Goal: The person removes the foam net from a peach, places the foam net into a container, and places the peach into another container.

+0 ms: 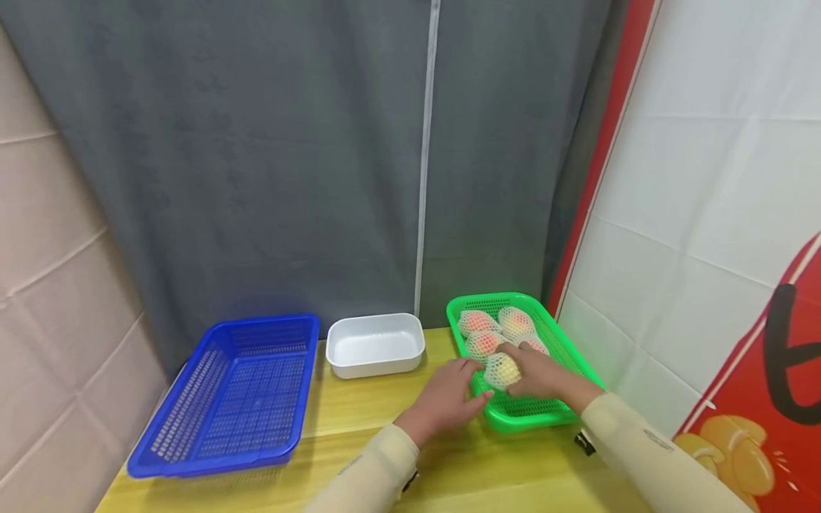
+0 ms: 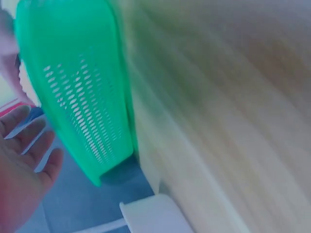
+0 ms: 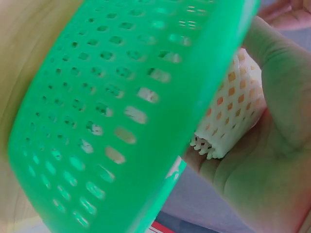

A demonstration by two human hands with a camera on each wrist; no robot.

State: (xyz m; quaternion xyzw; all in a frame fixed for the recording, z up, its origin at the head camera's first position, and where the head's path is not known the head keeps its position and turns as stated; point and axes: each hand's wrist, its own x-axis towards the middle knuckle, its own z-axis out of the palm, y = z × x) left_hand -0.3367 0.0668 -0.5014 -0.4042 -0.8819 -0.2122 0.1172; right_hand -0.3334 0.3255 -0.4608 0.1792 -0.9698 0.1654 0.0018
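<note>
My right hand (image 1: 541, 374) holds a round yellowish fruit (image 1: 502, 371) in a white foam net, at the near left part of a green basket (image 1: 574, 353). In the right wrist view, thumb and fingers curl round the netted fruit (image 3: 235, 104) beside the basket's rim. Several red and yellow fruits (image 1: 482, 345) in the same kind of net lie in the basket behind it. Just left of the rim is my left hand (image 1: 445, 399), fingers spread toward the held fruit. The left wrist view shows that hand (image 2: 24, 165) with relaxed fingers and nothing in its grasp.
A white rectangular tub (image 1: 375, 367) stands at the back middle of the wooden table (image 1: 349, 413). At the left sits a larger blue basket (image 1: 256, 406) with nothing in it. A grey curtain (image 1: 288, 178) hangs behind, and a white wall panel (image 1: 693, 214) rises on the right.
</note>
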